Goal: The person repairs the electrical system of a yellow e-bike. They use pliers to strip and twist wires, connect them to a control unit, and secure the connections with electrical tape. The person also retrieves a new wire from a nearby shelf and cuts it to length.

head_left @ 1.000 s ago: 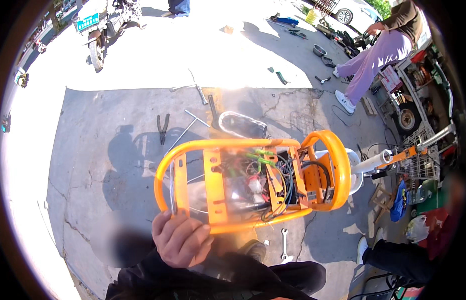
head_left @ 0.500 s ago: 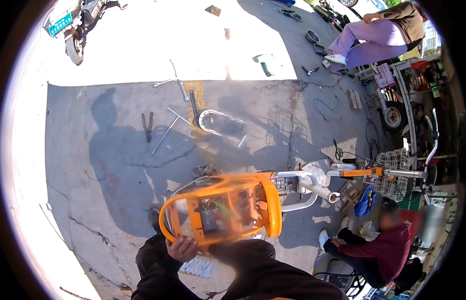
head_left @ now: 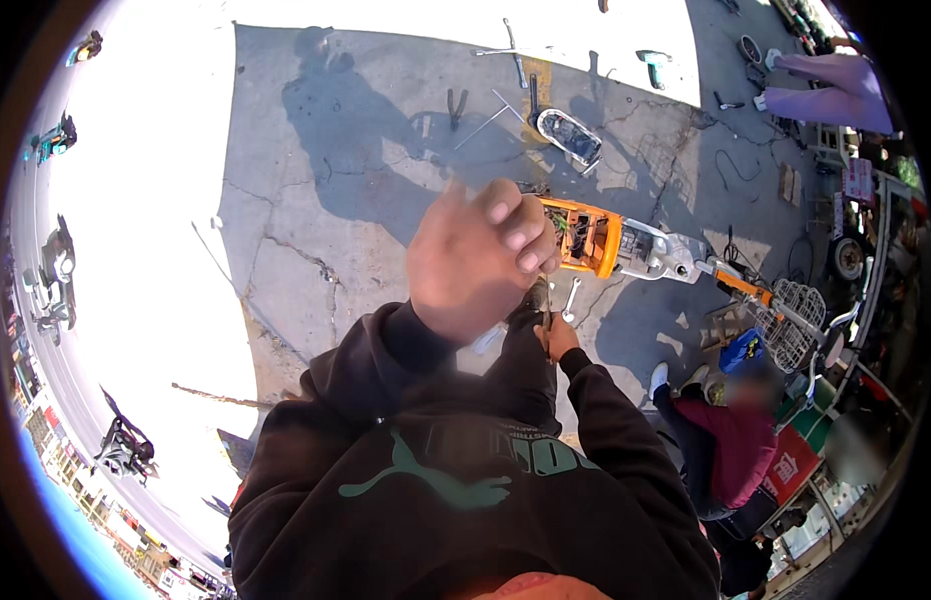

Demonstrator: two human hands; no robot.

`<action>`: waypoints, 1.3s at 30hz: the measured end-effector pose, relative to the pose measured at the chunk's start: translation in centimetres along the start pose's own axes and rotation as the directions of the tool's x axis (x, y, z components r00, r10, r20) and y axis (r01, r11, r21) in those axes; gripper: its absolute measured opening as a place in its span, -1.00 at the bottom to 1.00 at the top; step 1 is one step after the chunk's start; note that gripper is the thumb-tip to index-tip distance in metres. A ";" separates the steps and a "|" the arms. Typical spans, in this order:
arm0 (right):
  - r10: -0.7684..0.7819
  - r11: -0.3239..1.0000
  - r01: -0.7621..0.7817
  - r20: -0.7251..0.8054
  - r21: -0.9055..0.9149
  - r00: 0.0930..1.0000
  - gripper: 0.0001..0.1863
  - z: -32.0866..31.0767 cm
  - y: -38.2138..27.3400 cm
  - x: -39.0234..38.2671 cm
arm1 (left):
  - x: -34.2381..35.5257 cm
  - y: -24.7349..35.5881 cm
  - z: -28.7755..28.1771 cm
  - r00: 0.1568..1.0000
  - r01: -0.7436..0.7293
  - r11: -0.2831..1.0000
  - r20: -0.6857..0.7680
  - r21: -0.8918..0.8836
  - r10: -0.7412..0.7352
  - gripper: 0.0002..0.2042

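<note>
My left hand [head_left: 481, 265] is raised close in front of me, its fingers curled in and partly blurred. What they close on, if anything, is hidden. Lower and to the right, my right hand [head_left: 561, 338] is closed round a silver wrench [head_left: 574, 290], whose head sticks up past the fingers. Beyond my hands lies the orange frame [head_left: 611, 245] of a stripped electric bike, with wires inside its open rear part. My left hand covers its near left end. The bike's front, with a wire basket [head_left: 794, 325], extends to the right.
On the ground ahead lie a T-handle wrench [head_left: 489, 120], pliers [head_left: 457, 108], a cross-shaped wrench [head_left: 516, 55] and a black-and-silver oblong part [head_left: 570, 138]. A person in a maroon top [head_left: 731, 440] sits at right. Another person's purple trousers [head_left: 826, 85] show at far right.
My left hand has left the orange frame and risen close in front of me. My right hand has come into view with the wrench. The view has shifted, showing my torso and the road at left.
</note>
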State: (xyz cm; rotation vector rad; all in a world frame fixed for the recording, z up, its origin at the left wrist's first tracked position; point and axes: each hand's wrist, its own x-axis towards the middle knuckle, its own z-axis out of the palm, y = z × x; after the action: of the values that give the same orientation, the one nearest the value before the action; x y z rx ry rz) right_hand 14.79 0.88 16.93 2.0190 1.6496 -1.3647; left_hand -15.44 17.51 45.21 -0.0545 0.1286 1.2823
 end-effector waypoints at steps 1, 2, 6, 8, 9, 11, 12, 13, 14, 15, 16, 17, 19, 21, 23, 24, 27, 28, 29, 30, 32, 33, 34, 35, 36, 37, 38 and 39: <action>0.045 0.999 -0.044 -0.029 0.025 0.999 -0.50 -1.1 -1.0 -1.3 | -0.7 1.6 2.0 0.996 0.004 1.000 0.083 0.029 -0.007 -0.59; 0.085 0.995 -0.082 -0.071 0.050 0.994 -0.50 -2.7 -2.4 -2.1 | -1.6 2.9 4.1 0.983 0.005 0.998 0.181 0.060 -0.016 -0.59; 0.167 0.983 -0.153 -0.152 0.099 0.974 -0.51 -3.8 -2.6 -4.3 | -5.7 6.3 12.1 0.946 0.034 0.995 0.318 0.093 -0.063 -0.59; 0.215 0.964 -0.202 -0.055 0.174 0.975 -0.51 -4.6 -3.4 -4.7 | -8.8 7.3 14.8 0.894 0.057 0.997 0.443 0.045 -0.071 -0.58; 0.284 0.935 -0.274 -0.014 0.227 0.959 -0.53 -4.0 -3.3 -4.8 | -9.5 7.9 15.0 0.873 0.056 0.998 0.484 0.032 -0.064 -0.57; 0.215 0.976 -0.212 -0.062 0.051 0.975 -0.47 -2.3 -0.9 -5.3 | -10.4 10.0 14.8 0.877 0.077 0.992 0.465 0.103 -0.116 -0.55; 0.256 0.967 -0.255 -0.020 0.025 0.967 -0.45 -1.3 -0.6 -5.8 | -10.9 11.2 13.6 0.910 0.089 0.974 0.380 0.207 -0.164 -0.58; 0.299 0.954 -0.299 0.012 0.036 0.954 -0.43 -0.9 -0.2 -5.9 | -11.1 12.4 12.2 0.931 0.109 0.944 0.300 0.312 -0.207 -0.61; 0.336 0.940 -0.339 0.058 0.031 0.940 -0.42 -1.3 -2.1 -6.8 | -12.0 12.6 9.8 0.963 0.069 0.964 0.237 0.257 -0.132 -0.71; 0.382 0.923 -0.384 0.080 0.016 0.921 -0.44 0.4 0.4 -6.7 | -13.1 13.0 10.2 0.981 0.120 0.978 0.130 0.169 -0.143 -0.75; 0.386 0.922 -0.387 0.101 -0.011 0.917 -0.48 1.7 1.7 -6.3 | -13.9 13.5 11.0 0.989 0.148 0.985 0.018 0.091 -0.150 -0.79; 0.372 0.928 -0.368 0.132 -0.053 0.919 -0.51 1.5 -0.4 -7.0 | -13.7 13.0 12.7 0.974 0.119 0.990 0.187 0.071 -0.130 -0.82; 0.392 0.916 -0.400 0.232 -0.015 0.890 -0.55 2.0 -2.7 -8.1 | -13.1 14.4 16.6 0.908 0.290 0.957 0.307 0.029 -0.284 -0.82; 0.382 0.924 -0.369 0.294 -0.100 0.876 -0.55 2.7 -3.6 -7.9 | -12.4 15.9 16.4 0.894 0.297 0.954 0.340 0.038 -0.291 -0.81; 0.403 0.915 -0.384 0.206 -0.124 0.892 -0.50 4.5 -3.3 -6.9 | -11.3 18.8 12.4 0.948 0.183 0.974 0.238 0.133 -0.211 -0.82; 0.399 0.915 -0.381 0.160 -0.132 0.903 -0.48 5.6 -4.7 -6.5 | -11.4 20.1 9.4 0.972 0.118 0.959 0.169 0.259 -0.166 -0.87; 0.508 0.855 -0.518 0.223 -0.015 0.832 -0.53 5.7 -11.4 -5.7 | -11.3 23.3 4.7 0.983 0.130 0.816 -0.182 0.563 -0.030 -0.82; 0.482 0.869 -0.494 0.192 0.016 0.855 -0.57 7.6 -11.7 -4.9 | -10.4 24.5 4.5 0.948 0.215 0.671 -0.318 0.709 0.033 -0.83; 0.516 0.845 -0.534 0.227 0.018 0.826 -0.57 9.7 -11.3 -3.9 | -9.4 26.3 3.8 0.962 0.200 0.509 -0.265 0.838 0.059 -0.83; 0.533 0.832 -0.554 0.261 0.008 0.804 -0.56 11.3 -11.2 -2.2 | -8.1 28.6 2.9 0.976 0.157 0.322 -0.198 0.934 0.096 -0.83; 0.478 0.878 -0.442 0.310 -0.184 0.821 -0.55 12.7 -13.5 0.9 | -4.3 33.6 -0.9 0.975 0.090 0.059 -0.100 0.994 0.199 -0.87; 0.497 0.867 -0.431 0.372 -0.249 0.784 -0.53 13.3 -15.2 2.9 | -3.0 36.5 -1.4 0.946 0.243 0.070 -0.252 0.968 0.204 -0.88; 0.499 0.866 -0.436 0.406 -0.244 0.766 -0.51 13.5 -18.3 4.2 | -2.4 39.3 -4.4 0.937 0.270 -0.124 -0.231 0.955 0.262 -0.88; 0.507 0.862 -0.449 0.447 -0.236 0.737 -0.46 13.2 -22.3 4.7 | -2.5 42.5 -8.0 0.928 0.321 -0.307 -0.234 0.896 0.289 -0.87; 0.441 0.897 -0.405 0.316 -0.175 0.840 -0.45 11.7 -25.5 5.9 | -3.4 45.5 -11.3 0.874 0.463 -0.436 -0.316 0.771 0.368 -0.86; 0.398 0.917 -0.382 0.196 -0.116 0.896 -0.44 11.1 -26.8 7.6 | -6.4 48.5 -16.8 0.852 0.490 -0.500 -0.273 0.714 0.446 -0.84; 0.344 0.938 -0.339 0.080 -0.066 0.936 -0.42 11.1 -27.8 9.4 | -11.2 51.6 -22.8 0.755 0.634 -0.455 -0.372 0.626 0.540 -0.82; 0.286 0.958 -0.284 0.067 -0.034 0.956 -0.43 9.6 -30.2 11.3 | -17.3 54.3 -28.2 0.602 0.782 -0.293 -0.543 0.551 0.585 -0.81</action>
State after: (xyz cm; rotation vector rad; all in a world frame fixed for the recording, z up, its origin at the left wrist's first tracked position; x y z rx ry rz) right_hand -16.53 13.02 14.69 2.0705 1.2774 -1.2901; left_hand -74.12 13.33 21.10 0.9161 2.1315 0.2319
